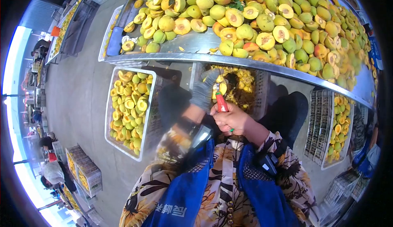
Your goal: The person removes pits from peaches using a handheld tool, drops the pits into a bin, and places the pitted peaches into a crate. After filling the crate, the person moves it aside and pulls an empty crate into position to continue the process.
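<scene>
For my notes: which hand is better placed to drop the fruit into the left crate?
Probably the left hand: it holds the fruit, nearer the crate; the right hand grips a red tool.

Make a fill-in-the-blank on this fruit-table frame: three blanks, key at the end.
1. The left hand holding the fruit piece wears a grey ___.
2. The right hand grips a tool with a ___ handle.
3. The crate at the person's left holds fruit halves that are ___ in colour.
Missing words: glove; red; yellow.
</scene>
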A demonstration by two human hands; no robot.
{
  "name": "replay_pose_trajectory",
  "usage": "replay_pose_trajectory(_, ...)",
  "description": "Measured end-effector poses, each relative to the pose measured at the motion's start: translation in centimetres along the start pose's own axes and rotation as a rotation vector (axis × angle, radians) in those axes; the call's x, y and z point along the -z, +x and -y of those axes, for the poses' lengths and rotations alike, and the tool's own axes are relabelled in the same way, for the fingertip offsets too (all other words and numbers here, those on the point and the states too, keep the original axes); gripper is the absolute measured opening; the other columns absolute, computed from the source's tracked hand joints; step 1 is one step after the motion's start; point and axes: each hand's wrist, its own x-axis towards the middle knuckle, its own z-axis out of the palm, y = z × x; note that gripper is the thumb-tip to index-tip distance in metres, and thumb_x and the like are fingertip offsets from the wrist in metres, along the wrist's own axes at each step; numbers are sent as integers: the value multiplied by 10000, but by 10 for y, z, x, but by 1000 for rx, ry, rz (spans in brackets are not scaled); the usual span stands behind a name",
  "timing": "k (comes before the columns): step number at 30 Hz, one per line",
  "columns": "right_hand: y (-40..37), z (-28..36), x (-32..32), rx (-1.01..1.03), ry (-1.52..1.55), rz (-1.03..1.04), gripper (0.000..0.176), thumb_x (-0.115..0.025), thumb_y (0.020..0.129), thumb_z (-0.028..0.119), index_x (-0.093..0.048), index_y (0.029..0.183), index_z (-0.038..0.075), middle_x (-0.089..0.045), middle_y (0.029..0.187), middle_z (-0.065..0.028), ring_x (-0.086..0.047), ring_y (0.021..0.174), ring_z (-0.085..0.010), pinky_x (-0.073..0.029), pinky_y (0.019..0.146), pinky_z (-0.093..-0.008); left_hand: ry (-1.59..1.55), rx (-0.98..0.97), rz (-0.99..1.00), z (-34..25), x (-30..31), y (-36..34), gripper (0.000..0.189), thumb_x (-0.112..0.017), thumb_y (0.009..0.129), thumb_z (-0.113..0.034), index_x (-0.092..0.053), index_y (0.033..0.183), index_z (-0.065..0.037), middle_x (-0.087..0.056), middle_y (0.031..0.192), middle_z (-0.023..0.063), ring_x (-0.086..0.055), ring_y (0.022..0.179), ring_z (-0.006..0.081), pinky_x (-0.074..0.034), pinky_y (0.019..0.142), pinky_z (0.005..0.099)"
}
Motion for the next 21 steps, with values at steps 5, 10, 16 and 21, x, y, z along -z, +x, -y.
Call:
replay_pose_trajectory(5,6,-2,1,84,-129,-70,128,-481,798,-2,-451,908,57,-396,596,-7,-346,401,-64,-284,353,-211,243,-124,16,2,13,8,463,-631,793,-183,-408,1172,-38,-583,909,74,-584,717,133,-490,578,238)
replay_pose_trajectory(10,9,3,-10,210,-379,-139,136,-479,793,0,-445,914,54,-404,576,-8,-391,384,-83,-310,341,-230,12,101,-39,-26,5,4,425,-621,796,-322,-480,1100,-61,-580,848,61,-572,684,126,-485,559,232)
replay_pose_trajectory(16,7,6,-17,164,-422,-117,152,-474,777,-6,-437,909,58,-395,564,-9,-390,369,-95,-309,324,-246,-7,-97,-157,-10,6,7,393,-591,819,-247,-483,1130,-32,-570,801,45,-555,593,116,-468,489,235)
replay_pose_trajectory(21,-2,4,-13,67,-154,2,124,-472,774,-8,-437,884,40,-401,562,-17,-381,360,-97,-305,331,-251,144,-412,-30,-1,3,9,294,-580,828,-224,-519,1034,-22,-567,739,41,-521,520,111,-435,433,236)
